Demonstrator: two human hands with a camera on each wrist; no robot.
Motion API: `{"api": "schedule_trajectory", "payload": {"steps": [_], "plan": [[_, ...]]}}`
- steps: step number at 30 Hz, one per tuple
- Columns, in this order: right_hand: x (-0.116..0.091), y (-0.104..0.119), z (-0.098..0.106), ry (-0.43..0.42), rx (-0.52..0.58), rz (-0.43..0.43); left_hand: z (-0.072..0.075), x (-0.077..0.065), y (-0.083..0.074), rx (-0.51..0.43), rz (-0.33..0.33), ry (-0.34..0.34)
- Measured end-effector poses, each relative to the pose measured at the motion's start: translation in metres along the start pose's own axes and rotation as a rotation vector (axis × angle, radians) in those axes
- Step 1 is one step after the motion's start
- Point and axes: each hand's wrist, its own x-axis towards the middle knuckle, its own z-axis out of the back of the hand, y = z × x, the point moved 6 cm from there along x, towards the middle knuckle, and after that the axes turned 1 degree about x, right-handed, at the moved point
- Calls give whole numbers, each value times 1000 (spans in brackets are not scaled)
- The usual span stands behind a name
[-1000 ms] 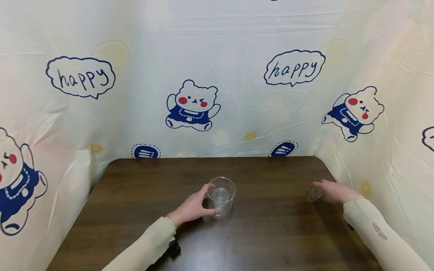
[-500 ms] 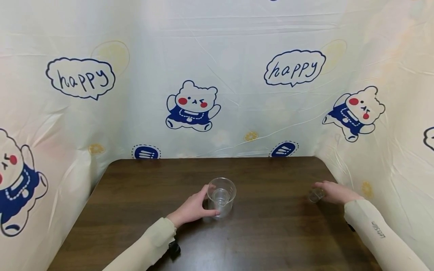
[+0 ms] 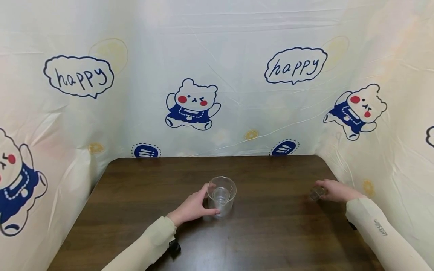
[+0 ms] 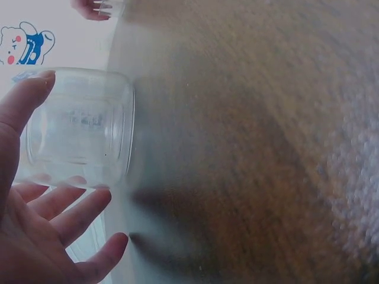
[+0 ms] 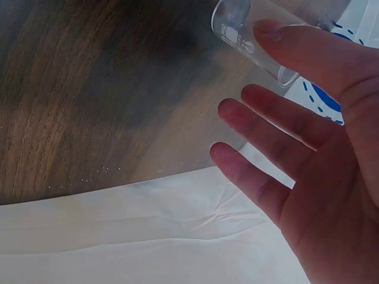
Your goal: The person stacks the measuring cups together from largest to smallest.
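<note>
A clear glass beaker (image 3: 229, 209) stands upright on the brown table left of the right hand, with a smaller clear beaker (image 3: 221, 195) nested inside it. My left hand (image 3: 193, 205) grips the large one from the left; in the left wrist view its thumb (image 4: 29, 97) lies along one side and several fingers along the other. At the table's right side my right hand (image 3: 337, 191) holds a small clear beaker (image 3: 317, 193), which leans over. White print shows on that small beaker (image 5: 251, 38) in the right wrist view, where the thumb (image 5: 296, 44) presses its side.
The dark wooden table (image 3: 162, 177) has rounded far corners. A pale printed curtain (image 3: 237, 105) hangs close behind it and along both sides. Its right side comes near the right hand.
My right hand and the small beaker in it have shifted slightly to the right. The left hand and the large beaker stay in place.
</note>
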Motion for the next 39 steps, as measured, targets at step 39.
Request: {"api": "schedule_trajectory", "payload": {"steps": [39], "plan": [[4, 71, 27, 63, -82, 13, -1, -1, 1, -10, -18, 9]]}}
